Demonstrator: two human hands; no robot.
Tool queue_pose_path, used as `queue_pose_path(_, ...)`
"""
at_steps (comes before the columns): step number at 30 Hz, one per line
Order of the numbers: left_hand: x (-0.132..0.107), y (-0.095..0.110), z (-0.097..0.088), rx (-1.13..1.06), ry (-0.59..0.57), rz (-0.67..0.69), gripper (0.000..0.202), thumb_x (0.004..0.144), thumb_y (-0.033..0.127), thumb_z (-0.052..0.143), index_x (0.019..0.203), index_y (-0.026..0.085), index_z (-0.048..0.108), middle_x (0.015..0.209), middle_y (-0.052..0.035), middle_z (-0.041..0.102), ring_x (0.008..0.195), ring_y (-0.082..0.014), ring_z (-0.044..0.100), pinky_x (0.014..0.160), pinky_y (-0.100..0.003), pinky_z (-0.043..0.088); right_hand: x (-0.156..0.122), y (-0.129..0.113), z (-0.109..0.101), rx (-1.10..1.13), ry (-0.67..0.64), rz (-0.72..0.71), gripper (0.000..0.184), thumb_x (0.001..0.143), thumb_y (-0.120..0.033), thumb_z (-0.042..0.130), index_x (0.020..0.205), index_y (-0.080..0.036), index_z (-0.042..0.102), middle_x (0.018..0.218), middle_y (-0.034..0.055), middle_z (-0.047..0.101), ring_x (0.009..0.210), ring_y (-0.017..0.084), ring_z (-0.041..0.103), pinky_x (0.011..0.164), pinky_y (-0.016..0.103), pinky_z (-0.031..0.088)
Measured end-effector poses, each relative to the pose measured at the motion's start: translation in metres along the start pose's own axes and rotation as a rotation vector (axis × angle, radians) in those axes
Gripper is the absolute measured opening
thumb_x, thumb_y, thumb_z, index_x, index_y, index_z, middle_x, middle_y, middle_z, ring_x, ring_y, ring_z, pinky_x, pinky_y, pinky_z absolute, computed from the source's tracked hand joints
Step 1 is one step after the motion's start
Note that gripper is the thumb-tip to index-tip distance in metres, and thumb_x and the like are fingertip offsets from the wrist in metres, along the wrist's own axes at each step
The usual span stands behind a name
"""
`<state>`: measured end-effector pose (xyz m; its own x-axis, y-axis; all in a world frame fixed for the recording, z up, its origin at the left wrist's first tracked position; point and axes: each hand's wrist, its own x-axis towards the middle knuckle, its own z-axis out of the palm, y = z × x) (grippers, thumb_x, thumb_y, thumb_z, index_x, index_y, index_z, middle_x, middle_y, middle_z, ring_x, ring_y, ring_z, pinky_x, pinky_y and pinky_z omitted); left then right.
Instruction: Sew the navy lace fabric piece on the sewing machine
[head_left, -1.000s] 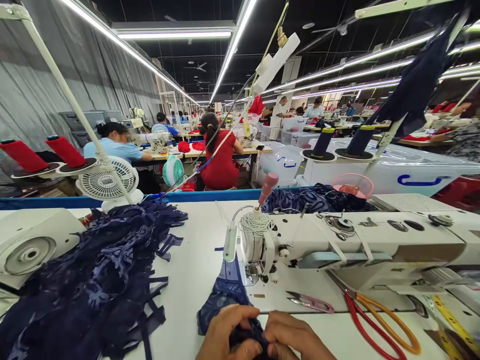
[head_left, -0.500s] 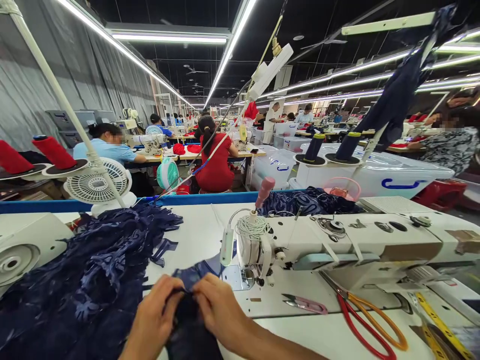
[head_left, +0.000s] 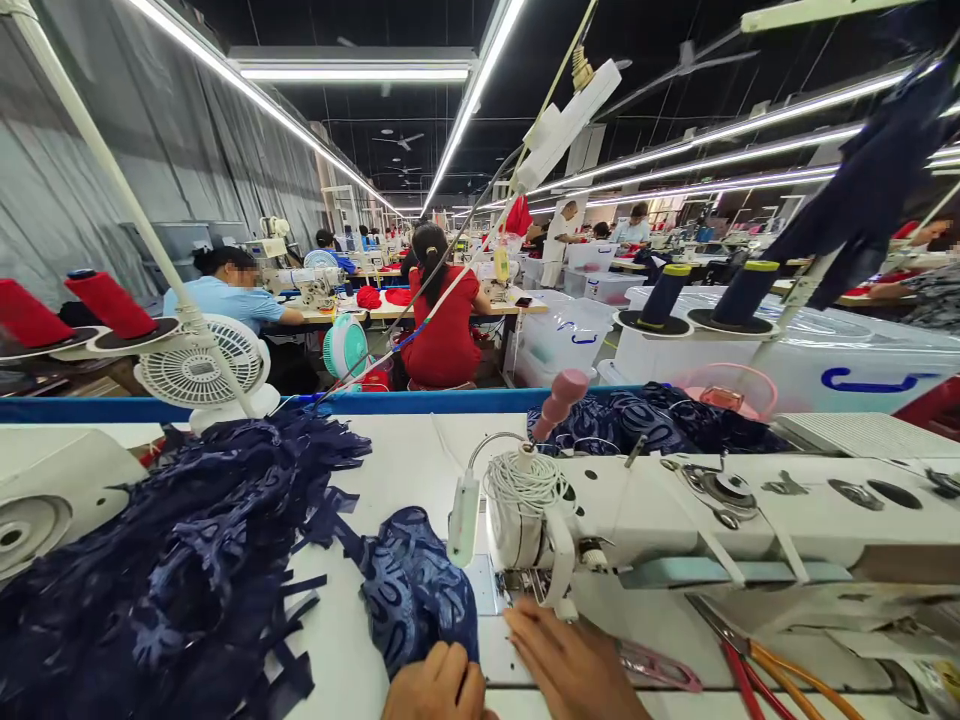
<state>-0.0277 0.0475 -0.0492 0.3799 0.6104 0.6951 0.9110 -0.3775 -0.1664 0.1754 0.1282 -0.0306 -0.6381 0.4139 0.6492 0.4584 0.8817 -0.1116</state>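
A small navy lace piece (head_left: 416, 590) lies on the white table just left of the sewing machine's needle end (head_left: 525, 560). My left hand (head_left: 435, 685) sits at the bottom edge with fingers curled on the near edge of that piece. My right hand (head_left: 574, 665) rests flat on the machine bed, with its fingers stretched toward the presser foot area and nothing in them. The white sewing machine (head_left: 712, 510) runs off to the right. A large heap of navy lace pieces (head_left: 172, 560) covers the table to the left.
Pink thread snips (head_left: 660, 665) and red-and-orange scissors (head_left: 772, 670) lie on the bed right of my right hand. Another machine (head_left: 52, 490), a small fan (head_left: 199, 370) and red thread cones (head_left: 109, 300) stand left. More navy fabric (head_left: 645, 420) lies behind. Other people sew at tables beyond.
Both hands have moved right with the navy piece, which now lies spread beside the needle. My right hand has let go of it and reached onto the machine bed.
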Motion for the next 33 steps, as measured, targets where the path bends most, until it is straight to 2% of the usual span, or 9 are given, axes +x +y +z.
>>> queue_pose_path(2,0.014,-0.008,-0.003,-0.068,0.008,0.03,0.034,0.101,0.03,0.04,0.072,0.02,0.054,0.066,0.0003,0.057,0.059,-0.0139,0.058,0.05,-0.024,0.046,-0.011,0.012,-0.008,-0.171,-0.046,-0.028,0.026,0.099,-0.013,0.043,0.11,-0.018,0.067,0.088,0.0075,0.073,0.067,0.017,0.067,0.06,0.026,0.051)
queue_pose_path(4,0.021,-0.022,-0.007,-0.151,0.026,0.088,0.021,0.097,0.025,0.048,0.081,0.019,0.06,0.081,-0.0021,0.067,0.08,-0.0161,0.065,0.081,-0.03,0.054,-0.014,0.019,-0.006,-0.285,-0.087,-0.073,0.023,0.099,-0.017,0.047,0.105,-0.02,0.069,0.08,0.0052,0.072,0.059,0.016,0.064,0.055,0.026,0.049)
queue_pose_path(6,0.021,-0.034,-0.007,-0.221,-0.016,0.143,0.01,0.093,0.026,0.057,0.095,0.019,0.063,0.099,-0.0027,0.073,0.101,-0.0177,0.065,0.11,-0.038,0.041,-0.011,0.019,0.005,-0.335,-0.088,-0.097,0.02,0.098,-0.019,0.05,0.103,-0.022,0.07,0.079,0.0049,0.073,0.058,0.016,0.064,0.055,0.027,0.049)
queue_pose_path(8,0.013,-0.041,-0.002,-0.252,-0.057,0.152,0.019,0.089,0.034,0.064,0.103,0.021,0.063,0.106,-0.0017,0.074,0.108,-0.0182,0.064,0.121,-0.043,0.026,-0.006,0.014,0.018,-0.368,-0.076,-0.104,0.02,0.096,-0.017,0.053,0.105,-0.025,0.07,0.085,0.0044,0.075,0.063,0.016,0.066,0.058,0.027,0.051)
queue_pose_path(13,0.0,-0.033,0.012,-0.228,-0.031,0.046,0.023,0.086,0.029,0.066,0.107,0.021,0.064,0.109,-0.0018,0.075,0.106,-0.0187,0.065,0.123,-0.045,0.022,-0.005,0.008,0.024,-0.297,-0.108,-0.095,0.048,0.084,0.006,0.047,0.115,-0.024,0.068,0.11,0.0055,0.075,0.083,0.02,0.07,0.073,0.034,0.056)
queue_pose_path(19,0.015,-0.024,0.016,-0.288,-0.13,-0.01,0.027,0.092,0.023,0.052,0.117,0.017,0.06,0.114,-0.0073,0.072,0.11,-0.022,0.063,0.112,-0.045,0.037,-0.01,0.019,-0.01,-0.416,-0.164,-0.186,0.026,0.091,-0.011,0.054,0.109,-0.021,0.07,0.084,0.0088,0.075,0.069,0.021,0.069,0.064,0.032,0.055)
queue_pose_path(24,0.016,-0.024,0.019,-0.352,-0.236,-0.017,0.027,0.092,0.02,0.049,0.117,0.017,0.059,0.12,-0.0084,0.07,0.11,-0.0215,0.063,0.102,-0.04,0.044,-0.006,0.006,-0.002,-0.279,-0.355,-0.127,0.041,0.083,-0.01,0.051,0.119,-0.027,0.063,0.103,0.0054,0.074,0.079,0.02,0.071,0.06,0.027,0.052)
queue_pose_path(27,0.018,-0.027,0.018,-0.294,-0.226,0.005,0.025,0.094,0.021,0.047,0.115,0.017,0.06,0.122,-0.0072,0.07,0.112,-0.0252,0.061,0.102,-0.045,0.044,-0.011,0.004,0.01,-0.28,-0.302,-0.123,0.047,0.08,-0.009,0.052,0.123,-0.027,0.061,0.106,0.0041,0.074,0.082,0.021,0.072,0.065,0.03,0.053)
queue_pose_path(33,0.042,-0.029,0.01,-0.466,-0.395,-0.065,0.046,0.09,0.005,0.038,0.135,0.013,0.047,0.129,-0.0161,0.064,0.123,-0.0253,0.058,0.101,-0.044,0.049,-0.015,0.011,0.015,-0.277,-0.211,-0.091,0.047,0.072,-0.007,0.051,0.115,-0.021,0.064,0.098,0.0064,0.076,0.081,0.024,0.07,0.065,0.033,0.053)
